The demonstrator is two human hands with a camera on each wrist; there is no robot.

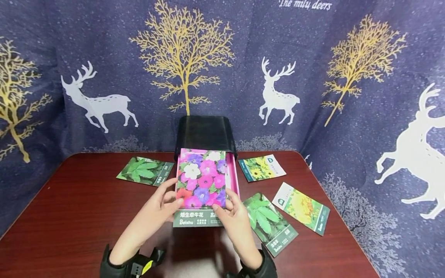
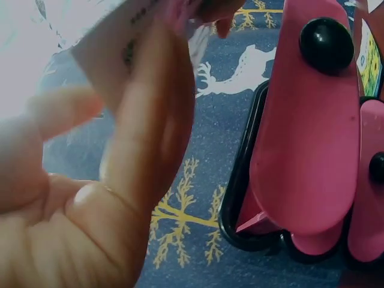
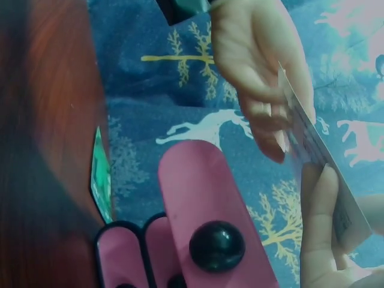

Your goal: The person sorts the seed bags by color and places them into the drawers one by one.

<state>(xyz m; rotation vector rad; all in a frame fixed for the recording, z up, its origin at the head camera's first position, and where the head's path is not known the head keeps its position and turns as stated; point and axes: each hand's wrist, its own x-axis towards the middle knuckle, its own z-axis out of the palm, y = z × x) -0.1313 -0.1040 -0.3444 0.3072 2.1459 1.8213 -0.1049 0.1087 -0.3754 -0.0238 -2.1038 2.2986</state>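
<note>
A flower seed packet [image 1: 201, 181] with pink, purple and white blooms is held upright by both hands in the head view. The left hand [image 1: 156, 212] pinches its left edge, thumb in front. On the opposite edge, the right hand [image 1: 236, 216] grips it the same way. Behind the packet, a pink drawer [image 1: 232, 170] sticks out of a black cabinet [image 1: 205, 133]. The right wrist view shows the packet [image 3: 327, 165] edge-on, apart from the drawer front [image 3: 201, 186] with its black round knob. The drawer's inside is hidden.
On the reddish-brown table [image 1: 87, 200], a green-leaf packet [image 1: 144, 170] lies left of the cabinet. To the right lie a yellow-flower packet [image 1: 261, 168], another leaf packet [image 1: 269, 224] and an orange-flower packet [image 1: 301, 208]. A patterned blue curtain [image 1: 236, 77] hangs behind.
</note>
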